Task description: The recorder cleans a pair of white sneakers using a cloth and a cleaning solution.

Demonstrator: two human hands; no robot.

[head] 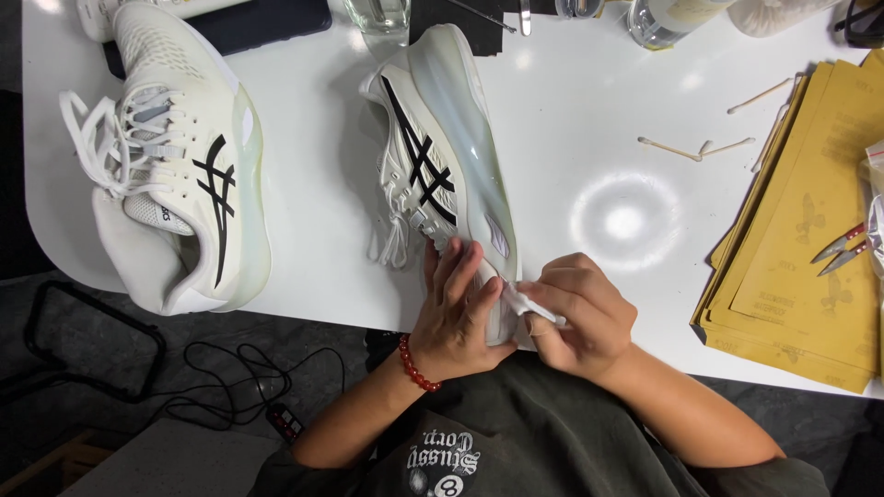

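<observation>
Left hand (453,313) clasping sneaker (442,166) toe, right hand (580,317) pinching what looks like a white wipe (532,308).

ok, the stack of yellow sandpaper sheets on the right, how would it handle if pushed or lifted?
The sandpaper stack is already fanned, so a push would likely slide the sheets apart. Thin sheets: probably floppy when lifted singly. The small snips resting on top would likely shift.
</observation>
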